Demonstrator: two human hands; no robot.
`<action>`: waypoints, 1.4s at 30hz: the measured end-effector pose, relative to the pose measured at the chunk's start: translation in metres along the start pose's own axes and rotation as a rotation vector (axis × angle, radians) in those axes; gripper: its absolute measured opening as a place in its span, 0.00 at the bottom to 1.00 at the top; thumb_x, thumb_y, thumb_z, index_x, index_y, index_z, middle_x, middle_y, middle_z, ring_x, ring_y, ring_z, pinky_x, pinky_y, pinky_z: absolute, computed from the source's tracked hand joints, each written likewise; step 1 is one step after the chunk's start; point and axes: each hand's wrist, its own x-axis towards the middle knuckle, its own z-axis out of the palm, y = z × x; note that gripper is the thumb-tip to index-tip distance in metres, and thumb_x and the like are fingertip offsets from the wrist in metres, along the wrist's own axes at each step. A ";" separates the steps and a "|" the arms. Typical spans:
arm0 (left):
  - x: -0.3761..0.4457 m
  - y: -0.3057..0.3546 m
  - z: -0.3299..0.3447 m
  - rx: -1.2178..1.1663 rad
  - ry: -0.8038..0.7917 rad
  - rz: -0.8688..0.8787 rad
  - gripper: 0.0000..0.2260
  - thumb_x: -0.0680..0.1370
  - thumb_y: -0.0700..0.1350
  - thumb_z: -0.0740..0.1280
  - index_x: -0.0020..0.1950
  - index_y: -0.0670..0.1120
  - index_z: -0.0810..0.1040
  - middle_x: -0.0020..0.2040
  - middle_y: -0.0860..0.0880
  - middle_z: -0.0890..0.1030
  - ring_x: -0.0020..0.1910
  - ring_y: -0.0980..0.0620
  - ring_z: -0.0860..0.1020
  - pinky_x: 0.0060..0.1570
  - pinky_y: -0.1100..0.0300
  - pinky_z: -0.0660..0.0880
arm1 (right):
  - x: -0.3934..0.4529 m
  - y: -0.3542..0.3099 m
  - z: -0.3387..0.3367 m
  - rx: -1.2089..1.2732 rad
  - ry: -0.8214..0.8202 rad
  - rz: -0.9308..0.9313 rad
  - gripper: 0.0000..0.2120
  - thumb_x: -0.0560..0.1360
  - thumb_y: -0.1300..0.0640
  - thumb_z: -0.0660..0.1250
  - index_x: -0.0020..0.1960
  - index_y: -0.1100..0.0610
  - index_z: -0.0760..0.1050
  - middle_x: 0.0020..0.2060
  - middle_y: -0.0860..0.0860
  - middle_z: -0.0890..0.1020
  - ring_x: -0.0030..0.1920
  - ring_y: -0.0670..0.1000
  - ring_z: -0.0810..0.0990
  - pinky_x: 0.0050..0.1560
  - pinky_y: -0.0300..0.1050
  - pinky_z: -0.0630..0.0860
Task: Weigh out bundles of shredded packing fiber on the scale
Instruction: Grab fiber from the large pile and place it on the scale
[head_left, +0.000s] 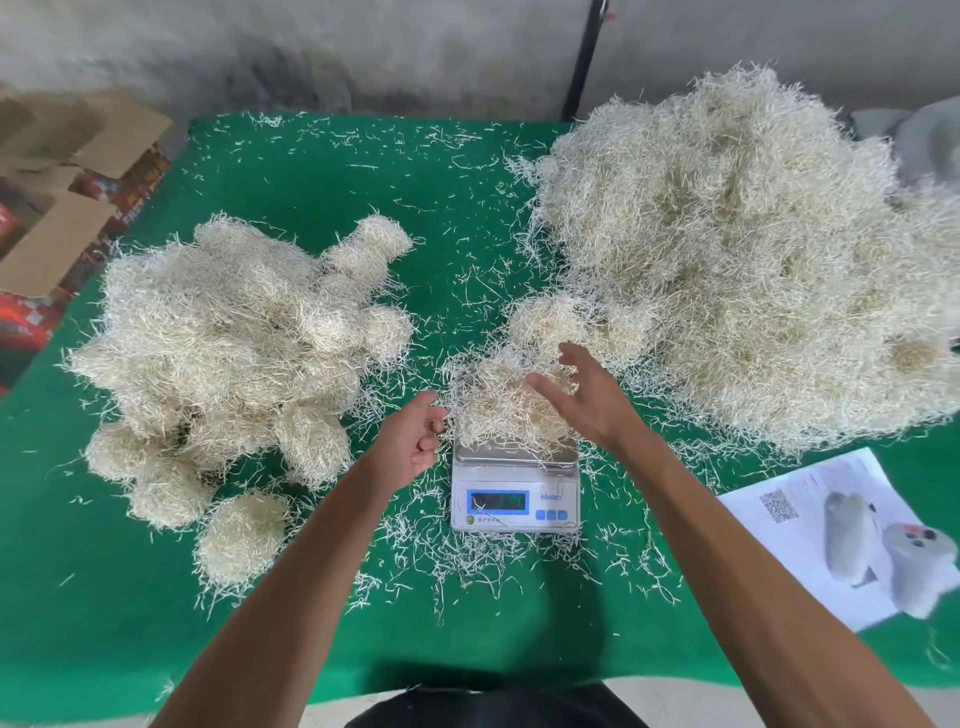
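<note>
Green-covered table (311, 171) seen from above, littered with loose strands everywhere. Small white digital scale (515, 493) sitting dead centre near the front edge, blue display lit but digits too blurry to read. On the pan, a fluffy clump of shredded fiber (498, 405), spilling a bit over the edges.

Right hand (587, 400) hovering over the right side of that clump, fingers spread and relaxed, gripping nothing; hard to say whether the fingertips actually touch the fiber. Left hand (415, 441) just off the scale's left side, palm turned inward, fingers loosely curled, nothing held in it either.

To the left, a heap of rolled bundles (234, 353), compact little cylinders stacked on each other, a few strays lying in front nearer the edge. To the right, a much bigger loose pile (737, 260) of the same pale stuff, all tangled, reaching almost to the scale.

Off the front right, a printed sheet (810, 525) with a QR code and photos, lying flat on the green. Far left past the table, open cardboard boxes (67, 208). Behind everything, a grey wall with a black pole (584, 62) running up it.
</note>
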 end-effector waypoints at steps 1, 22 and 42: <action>0.001 0.001 0.000 -0.008 -0.003 0.000 0.19 0.82 0.54 0.65 0.60 0.40 0.76 0.38 0.51 0.73 0.24 0.58 0.62 0.16 0.65 0.58 | 0.001 0.000 0.000 0.001 0.000 0.000 0.46 0.75 0.26 0.63 0.81 0.53 0.57 0.76 0.55 0.70 0.70 0.60 0.75 0.68 0.64 0.74; 0.023 -0.006 0.084 0.422 0.087 0.388 0.25 0.84 0.61 0.51 0.80 0.55 0.58 0.81 0.50 0.59 0.76 0.50 0.61 0.73 0.53 0.56 | 0.010 -0.024 0.077 0.447 0.171 0.128 0.29 0.88 0.43 0.46 0.59 0.63 0.78 0.53 0.63 0.83 0.50 0.54 0.82 0.56 0.54 0.80; -0.027 0.053 -0.011 -0.274 0.155 0.099 0.21 0.85 0.57 0.54 0.50 0.42 0.78 0.46 0.41 0.80 0.47 0.45 0.80 0.52 0.50 0.78 | 0.008 -0.132 0.125 0.211 0.073 -0.565 0.18 0.83 0.47 0.59 0.66 0.54 0.78 0.72 0.46 0.75 0.73 0.41 0.69 0.75 0.41 0.65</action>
